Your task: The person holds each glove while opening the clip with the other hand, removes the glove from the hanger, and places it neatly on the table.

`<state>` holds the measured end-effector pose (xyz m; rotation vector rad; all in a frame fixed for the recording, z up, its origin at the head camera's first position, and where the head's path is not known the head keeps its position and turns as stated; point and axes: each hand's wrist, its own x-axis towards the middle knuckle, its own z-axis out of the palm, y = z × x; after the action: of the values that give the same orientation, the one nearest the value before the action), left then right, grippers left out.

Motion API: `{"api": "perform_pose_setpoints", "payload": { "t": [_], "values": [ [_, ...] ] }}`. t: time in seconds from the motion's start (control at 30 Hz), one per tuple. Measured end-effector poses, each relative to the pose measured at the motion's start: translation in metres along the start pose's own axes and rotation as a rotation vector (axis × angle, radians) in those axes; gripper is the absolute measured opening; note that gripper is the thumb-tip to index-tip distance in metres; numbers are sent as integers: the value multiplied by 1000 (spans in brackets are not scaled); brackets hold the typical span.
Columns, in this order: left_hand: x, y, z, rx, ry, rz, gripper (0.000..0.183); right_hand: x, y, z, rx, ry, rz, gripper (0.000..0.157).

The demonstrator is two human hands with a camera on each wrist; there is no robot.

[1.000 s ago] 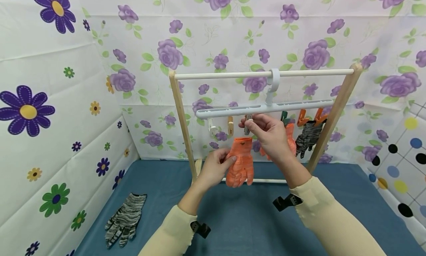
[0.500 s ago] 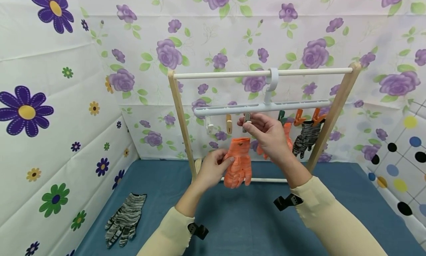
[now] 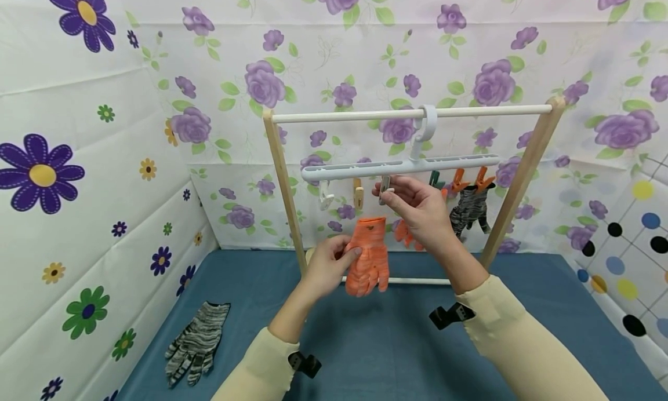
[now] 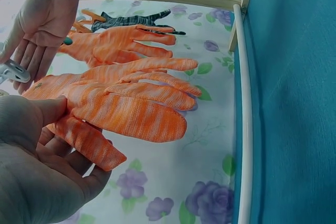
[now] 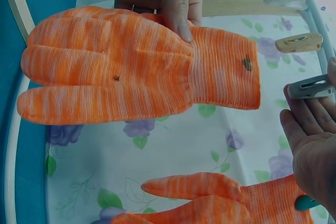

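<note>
My left hand [image 3: 327, 266] pinches an orange knitted glove [image 3: 368, 256] by its side, between thumb and fingers. The glove hangs cuff up, fingers down. Above and right of it, my right hand [image 3: 423, 211] pinches a grey clothespin [image 5: 310, 86] under the white hanger [image 3: 360, 170]. A gap separates the clothespin from the glove's cuff. A white clothespin [image 3: 326, 197] and a beige one [image 3: 358, 193] hang from the bar to the left. Behind my right hand, another orange glove [image 4: 123, 43] hangs by a green clothespin [image 3: 434, 179], partly hidden.
A grey-black striped glove [image 3: 469, 208] hangs from orange clothespins [image 3: 458, 181] at the hanger's right end. The hanger hooks over the white rod of a wooden rack [image 3: 524, 178]. Another striped glove [image 3: 198, 343] lies on the blue cloth [image 3: 376, 343] at the left.
The hanger has swung, its right end coming left along with the gloves clipped there. My left hand and the orange glove have moved slightly left and down. My right hand keeps its pinch on the clothespin.
</note>
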<state>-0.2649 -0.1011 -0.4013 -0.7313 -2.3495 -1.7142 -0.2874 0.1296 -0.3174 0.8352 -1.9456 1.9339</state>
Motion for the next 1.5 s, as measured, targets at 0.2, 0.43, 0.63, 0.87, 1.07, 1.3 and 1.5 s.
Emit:
{"api": "perform_pose_setpoints", "payload": {
  "t": [0.2, 0.43, 0.63, 0.87, 1.07, 1.3, 1.5],
  "values": [
    [-2, -1, -2, 12, 16, -9, 16, 0, 1, -2, -61, 24, 19, 46],
    [-5, -3, -5, 8, 12, -26, 17, -2, 1, -5, -88, 20, 18, 47],
    [-10, -6, -8, -10, 4, -56, 20, -5, 5, -8, -100, 14, -3, 45],
    [-16, -8, -14, -39, -10, -71, 18, -11, 8, -11, -142, -1, -54, 46],
    [-23, -10, -20, -11, 15, -91, 17, -17, 11, -15, -193, 4, -80, 49],
    [-32, -14, -28, -22, 38, -95, 21, -26, 10, -21, -264, 13, -114, 49],
    [-40, -16, -38, -15, 50, -125, 20, -35, 11, -25, -350, 24, -155, 49]
  ]
}}
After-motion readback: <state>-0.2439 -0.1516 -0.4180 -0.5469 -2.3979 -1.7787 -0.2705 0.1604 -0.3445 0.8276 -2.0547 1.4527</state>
